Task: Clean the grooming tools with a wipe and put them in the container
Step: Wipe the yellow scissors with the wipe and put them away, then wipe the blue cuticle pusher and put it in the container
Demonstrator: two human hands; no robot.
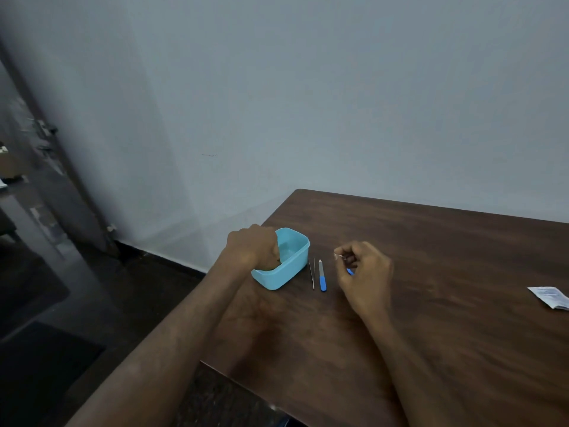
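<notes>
Gripping a small blue-tipped tool (350, 271), my right hand (365, 277) curls beside the container (291, 266); my left hand (252, 246) dips inside, grip unclear. Tweezers (312, 273) and file (322, 277) lie between. I'd wipe each tool's whole length.

Two bare forearms — no sleeves, rings or watch.
</notes>
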